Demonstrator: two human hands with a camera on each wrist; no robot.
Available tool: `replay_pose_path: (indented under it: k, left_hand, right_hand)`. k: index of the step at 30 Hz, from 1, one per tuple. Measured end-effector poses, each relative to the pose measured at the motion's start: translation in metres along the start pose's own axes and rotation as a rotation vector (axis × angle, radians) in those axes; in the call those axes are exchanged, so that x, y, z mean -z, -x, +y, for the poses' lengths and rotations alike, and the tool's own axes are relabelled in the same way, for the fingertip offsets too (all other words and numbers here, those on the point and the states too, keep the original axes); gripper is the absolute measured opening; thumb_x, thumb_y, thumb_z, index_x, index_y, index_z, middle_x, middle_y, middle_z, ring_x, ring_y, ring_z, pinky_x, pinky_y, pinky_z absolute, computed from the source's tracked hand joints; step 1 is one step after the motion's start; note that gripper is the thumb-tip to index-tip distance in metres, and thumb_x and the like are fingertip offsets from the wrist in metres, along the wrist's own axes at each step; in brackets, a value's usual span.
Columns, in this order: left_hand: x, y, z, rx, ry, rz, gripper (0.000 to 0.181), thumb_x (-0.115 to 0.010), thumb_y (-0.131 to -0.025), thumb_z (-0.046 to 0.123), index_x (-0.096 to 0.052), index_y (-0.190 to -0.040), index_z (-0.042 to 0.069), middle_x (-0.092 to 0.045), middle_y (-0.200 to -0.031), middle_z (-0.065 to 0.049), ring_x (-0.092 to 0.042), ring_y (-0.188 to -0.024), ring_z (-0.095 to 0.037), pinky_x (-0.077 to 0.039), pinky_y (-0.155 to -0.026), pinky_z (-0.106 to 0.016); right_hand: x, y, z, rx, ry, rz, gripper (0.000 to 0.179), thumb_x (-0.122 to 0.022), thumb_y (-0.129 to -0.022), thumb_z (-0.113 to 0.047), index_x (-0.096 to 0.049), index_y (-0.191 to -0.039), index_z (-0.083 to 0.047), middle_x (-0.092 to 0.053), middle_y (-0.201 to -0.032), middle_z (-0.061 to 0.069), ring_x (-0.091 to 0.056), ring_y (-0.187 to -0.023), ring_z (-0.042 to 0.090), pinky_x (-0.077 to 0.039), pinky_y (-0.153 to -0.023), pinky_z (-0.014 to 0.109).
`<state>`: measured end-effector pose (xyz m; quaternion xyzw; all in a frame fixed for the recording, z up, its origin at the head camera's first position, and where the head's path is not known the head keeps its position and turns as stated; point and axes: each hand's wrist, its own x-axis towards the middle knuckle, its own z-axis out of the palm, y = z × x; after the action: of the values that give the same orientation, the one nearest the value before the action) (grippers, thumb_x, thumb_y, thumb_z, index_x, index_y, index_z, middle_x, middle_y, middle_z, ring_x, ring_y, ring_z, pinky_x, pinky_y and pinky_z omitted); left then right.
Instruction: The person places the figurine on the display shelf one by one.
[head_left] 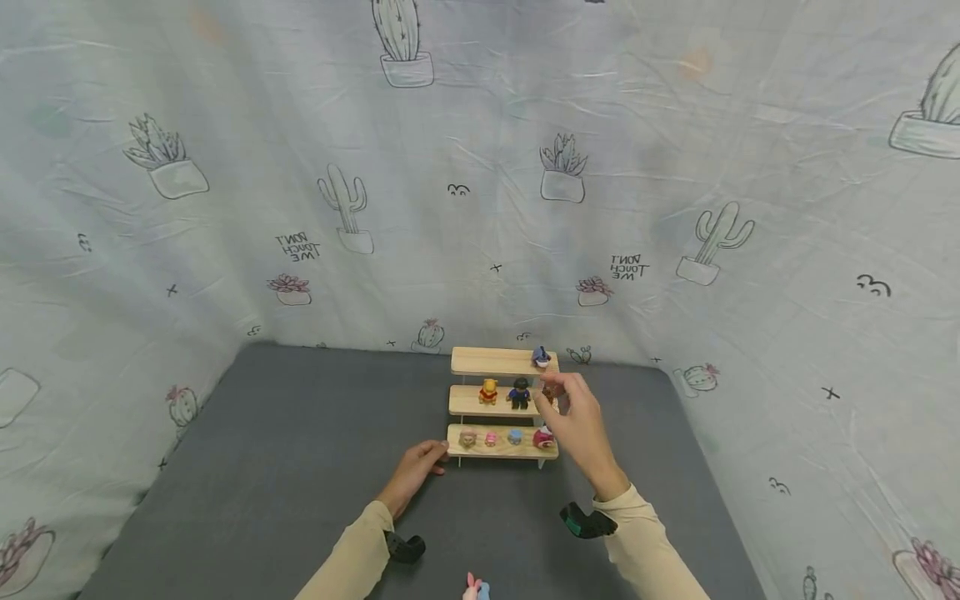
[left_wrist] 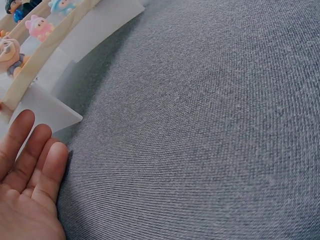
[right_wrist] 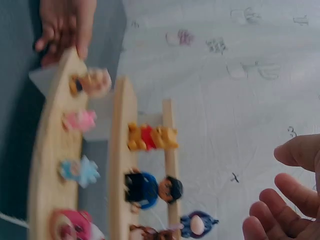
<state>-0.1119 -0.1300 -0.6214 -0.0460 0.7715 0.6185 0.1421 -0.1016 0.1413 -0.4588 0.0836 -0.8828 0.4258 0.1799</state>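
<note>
A three-tier wooden display stand (head_left: 491, 362) holds small toy figures. My left hand (head_left: 414, 473) has a fingertip at the left end of the lowest tier, its other fingers loosely bent below. On the right, my right hand (head_left: 581, 423) hovers before the stand with thumb and fingers apart, nothing between them. A blue donkey figure (head_left: 541, 357) stands at the top tier's right end. The middle tier carries a yellow bear in red (head_left: 488, 392), a black-haired doll in blue (head_left: 519, 393) and a brown figure (right_wrist: 150, 234), partly hidden by my right hand in the head view.
Along the lowest tier sit a tan figure (head_left: 468, 438), a small pink figure (head_left: 491, 438), a light blue figure (head_left: 514, 437) and a deep pink figure (head_left: 543, 437). A pink and blue toy (head_left: 474, 588) lies at the near edge. Patterned cloth (head_left: 465, 225) hangs behind the grey table (head_left: 315, 450).
</note>
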Motion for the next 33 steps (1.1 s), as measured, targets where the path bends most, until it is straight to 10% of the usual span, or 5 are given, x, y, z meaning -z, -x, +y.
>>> replay_pose_path:
  k: [33]
  left_hand:
    - [-0.007, 0.008, -0.001, -0.012, 0.013, 0.016, 0.046, -0.058, -0.102, 0.044, -0.068, -0.114, 0.001, -0.067, -0.113, -0.013, -0.066, -0.094, -0.019, -0.056, -0.087, -0.037]
  right_hand:
    - [-0.041, 0.107, 0.018, -0.085, -0.194, -0.367, 0.025, -0.073, -0.095, -0.024, -0.068, -0.119, -0.019, -0.065, -0.113, 0.003, -0.061, -0.098, 0.023, -0.053, -0.078, 0.025]
